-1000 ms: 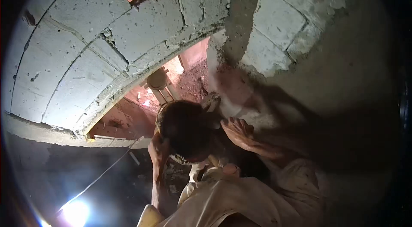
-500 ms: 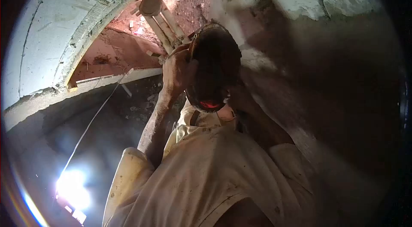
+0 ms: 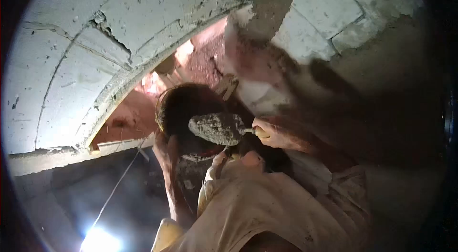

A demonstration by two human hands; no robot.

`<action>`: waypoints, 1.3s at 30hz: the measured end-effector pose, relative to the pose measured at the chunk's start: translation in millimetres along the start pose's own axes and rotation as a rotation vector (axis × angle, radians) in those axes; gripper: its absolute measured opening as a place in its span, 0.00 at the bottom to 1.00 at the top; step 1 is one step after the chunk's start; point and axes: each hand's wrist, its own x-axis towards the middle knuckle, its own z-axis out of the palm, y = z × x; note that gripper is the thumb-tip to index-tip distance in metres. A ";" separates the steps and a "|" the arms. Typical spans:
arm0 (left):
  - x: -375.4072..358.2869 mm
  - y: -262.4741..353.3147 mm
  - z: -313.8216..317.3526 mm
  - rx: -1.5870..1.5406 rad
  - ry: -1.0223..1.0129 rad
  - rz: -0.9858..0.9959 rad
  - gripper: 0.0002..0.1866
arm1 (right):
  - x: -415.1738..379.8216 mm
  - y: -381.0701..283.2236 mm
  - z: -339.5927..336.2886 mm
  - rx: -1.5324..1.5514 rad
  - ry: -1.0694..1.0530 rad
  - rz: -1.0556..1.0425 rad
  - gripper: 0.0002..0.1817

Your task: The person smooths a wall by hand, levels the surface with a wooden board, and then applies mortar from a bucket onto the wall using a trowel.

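Observation:
A dark round bowl point(image 3: 183, 99) sits in front of my body, its inside mostly in shadow. My left hand point(image 3: 165, 146) grips it at the lower left edge; those fingers are partly hidden. In my right hand point(image 3: 274, 133) is the handle of a trowel, closed in my fingers. The trowel's blade point(image 3: 217, 129) lies over the bowl, pointing left, and carries a load of wet grey mortar.
A pale block wall with a curved arch edge point(image 3: 129, 68) rises at upper left. Beyond the opening is a reddish, lit recess point(image 3: 124, 125). A bright lamp point(image 3: 101, 241) with a thin cable point(image 3: 117, 187) stands at lower left. Rough plastered wall point(image 3: 381, 75) is at right.
My right hand has come out of the shadow by the bowl, and the mortar-loaded trowel now shows. The bowl appears lower and further left, with the view shifted toward the wall.

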 end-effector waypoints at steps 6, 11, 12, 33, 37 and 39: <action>-11.6 -64.0 -37.6 0.122 0.242 0.283 0.20 | 3.6 -79.6 -152.6 -0.014 0.080 -0.398 0.13; -31.6 -64.0 -59.1 0.300 0.388 0.031 0.22 | 20.6 -72.9 -214.6 0.508 -0.186 -0.292 0.19; -35.1 -79.8 -62.6 0.288 0.436 0.026 0.22 | 24.7 -58.0 -217.8 0.723 -0.202 -0.104 0.21; -48.2 -77.5 -35.2 0.060 0.269 0.049 0.27 | 10.9 12.1 27.7 -0.294 0.090 0.066 0.06; -43.9 -21.9 -22.2 -0.011 0.078 0.036 0.26 | 42.1 -6.8 116.9 -0.424 0.027 0.036 0.09; -37.8 -2.8 -8.7 0.063 0.062 0.188 0.24 | 65.7 -8.2 128.2 -0.574 -0.032 0.173 0.14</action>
